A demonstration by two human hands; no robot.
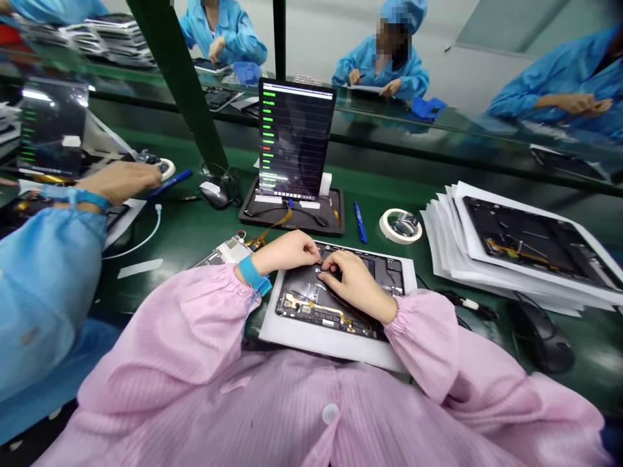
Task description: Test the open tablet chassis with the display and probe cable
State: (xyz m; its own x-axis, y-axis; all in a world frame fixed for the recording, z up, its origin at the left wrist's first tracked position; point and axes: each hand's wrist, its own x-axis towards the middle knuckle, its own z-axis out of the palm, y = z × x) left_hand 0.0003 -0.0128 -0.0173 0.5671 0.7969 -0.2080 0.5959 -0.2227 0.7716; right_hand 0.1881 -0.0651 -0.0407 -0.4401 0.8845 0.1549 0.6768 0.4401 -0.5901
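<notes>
An opened tablet housing lies on a white foam sheet in front of me, its inside facing up. A gold flex cable runs along its near side. My left hand reaches over the far left part of the housing, its fingertips pinched together. Just to its right, my right hand rests over the middle, thumb and fingers closed close to the left fingertips. Whatever sits between the fingers is too small to make out. A bare circuit board assembly lies left of the housing, partly behind my left sleeve.
Behind the housing stands a lit screen in a black tray. Nearby are a blue marker, a tape roll and two mice. Stacked foam sheets with another housing stand right. A co-worker's arm reaches in from the left.
</notes>
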